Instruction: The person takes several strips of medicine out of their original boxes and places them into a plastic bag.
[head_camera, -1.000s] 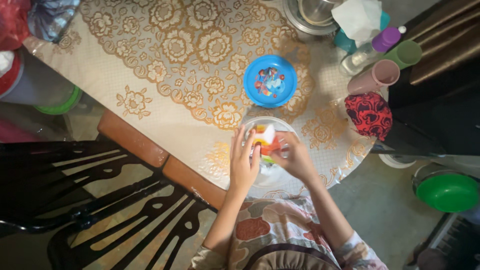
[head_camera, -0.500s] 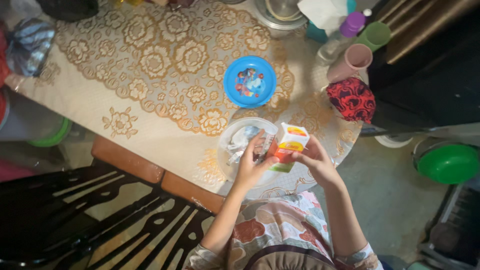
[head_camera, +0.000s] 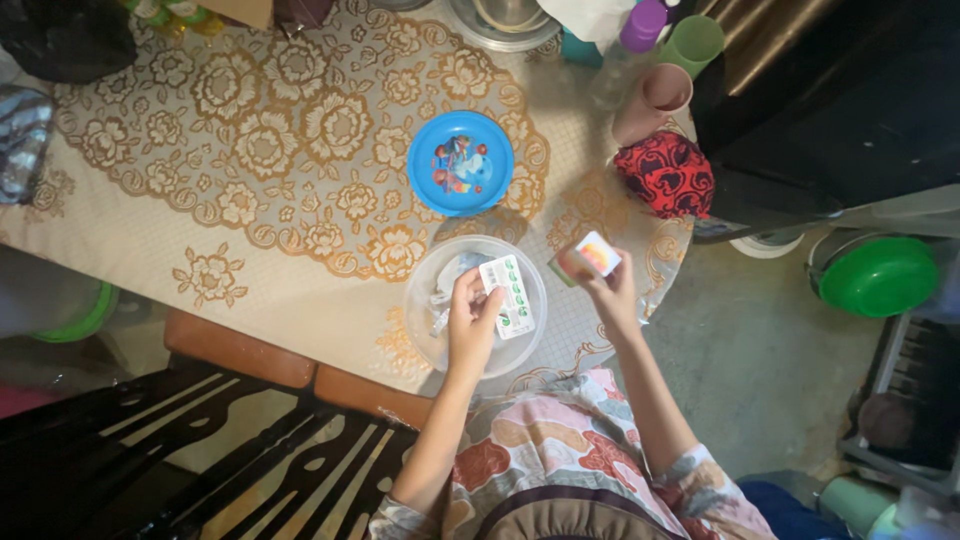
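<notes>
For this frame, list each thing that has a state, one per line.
Left hand: pinching the white blister strip.
Right hand: holding the small white-and-orange carton.
Clear round plastic container: uncovered, wrappers inside.
Blue plastic bowl: upright.
Pink plastic cup: on its side.

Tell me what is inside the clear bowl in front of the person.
The clear bowl holds crumpled pale wrappers or packets. The left hand, holding a white blister strip over it, hides the rest of the contents.

plate (head_camera: 460, 163) behind clear bowl (head_camera: 425, 325)
</notes>
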